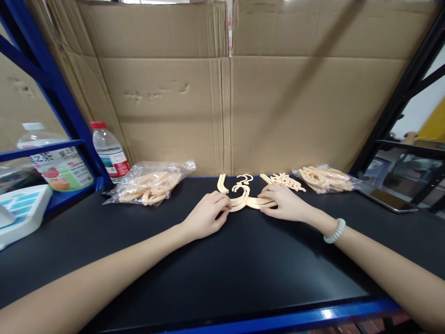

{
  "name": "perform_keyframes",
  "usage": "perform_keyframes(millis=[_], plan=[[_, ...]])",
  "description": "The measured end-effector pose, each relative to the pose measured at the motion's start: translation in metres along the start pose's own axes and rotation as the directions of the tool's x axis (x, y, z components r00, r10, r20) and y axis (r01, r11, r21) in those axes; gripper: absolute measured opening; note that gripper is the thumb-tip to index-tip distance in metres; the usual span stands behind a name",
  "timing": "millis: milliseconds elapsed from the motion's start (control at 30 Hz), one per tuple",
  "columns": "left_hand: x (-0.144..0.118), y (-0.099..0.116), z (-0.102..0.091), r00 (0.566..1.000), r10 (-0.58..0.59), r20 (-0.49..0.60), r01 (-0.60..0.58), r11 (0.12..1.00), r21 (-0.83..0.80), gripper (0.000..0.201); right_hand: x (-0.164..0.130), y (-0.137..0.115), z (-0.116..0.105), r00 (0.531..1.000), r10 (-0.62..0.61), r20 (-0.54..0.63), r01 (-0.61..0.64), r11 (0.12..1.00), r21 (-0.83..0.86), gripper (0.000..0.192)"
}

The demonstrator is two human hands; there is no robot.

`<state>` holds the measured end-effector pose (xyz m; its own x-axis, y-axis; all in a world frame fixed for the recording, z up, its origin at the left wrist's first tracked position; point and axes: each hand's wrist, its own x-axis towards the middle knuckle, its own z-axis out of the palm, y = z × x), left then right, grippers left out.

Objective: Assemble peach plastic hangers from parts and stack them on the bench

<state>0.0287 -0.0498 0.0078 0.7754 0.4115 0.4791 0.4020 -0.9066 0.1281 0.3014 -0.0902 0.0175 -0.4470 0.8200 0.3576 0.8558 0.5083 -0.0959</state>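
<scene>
Cream-coloured hangers (246, 200) lie together on the black tabletop, their hooks pointing away from me. My left hand (208, 214) is closed round the left arm of the hangers, fingertips and thumb pinching it. On the other side my right hand (283, 203) grips the right arm, with the thumb below and the fingers over it. Just beyond the hangers lie loose cream hooks (245, 179). Some curved cream hanger arms (222, 183) rest behind my left hand. A pile of small cream hooks (287, 181) sits behind my right hand, partly hidden by it.
A clear bag of cream parts (149, 183) lies at the left, with a red-capped bottle (109, 153) behind it. Another bag (325, 178) and a phone (387, 198) are at the right. Cardboard (167, 102) walls the back; a blue edge (295, 320) runs along the front.
</scene>
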Motion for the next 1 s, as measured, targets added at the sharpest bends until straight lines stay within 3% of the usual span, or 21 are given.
perform_keyframes(millis=[233,433,633,833,1000], plan=[[0.002,-0.001,-0.003,0.998,-0.053,-0.034,0.053,0.999,-0.008,0.01,0.0,0.0,-0.001,1.0,-0.009,0.011,0.009,1.0,-0.003,0.019],[0.004,-0.032,-0.01,0.983,-0.159,-0.096,0.16,0.987,-0.001,0.021,0.001,0.007,0.0,0.998,0.026,-0.065,-0.024,0.999,0.042,0.03],[0.004,-0.063,-0.008,0.972,-0.228,0.058,0.23,0.972,-0.036,0.044,0.012,0.022,0.004,0.988,0.099,-0.115,-0.099,0.995,0.005,0.023],[0.002,-0.066,-0.005,0.946,-0.275,0.175,0.283,0.959,-0.021,0.051,0.045,0.041,0.006,0.986,0.139,-0.092,-0.143,0.989,-0.035,0.021],[0.001,-0.067,-0.004,0.94,-0.291,0.181,0.299,0.954,-0.021,0.048,0.076,0.05,0.011,0.989,0.149,-0.018,-0.15,0.987,-0.055,0.018]])
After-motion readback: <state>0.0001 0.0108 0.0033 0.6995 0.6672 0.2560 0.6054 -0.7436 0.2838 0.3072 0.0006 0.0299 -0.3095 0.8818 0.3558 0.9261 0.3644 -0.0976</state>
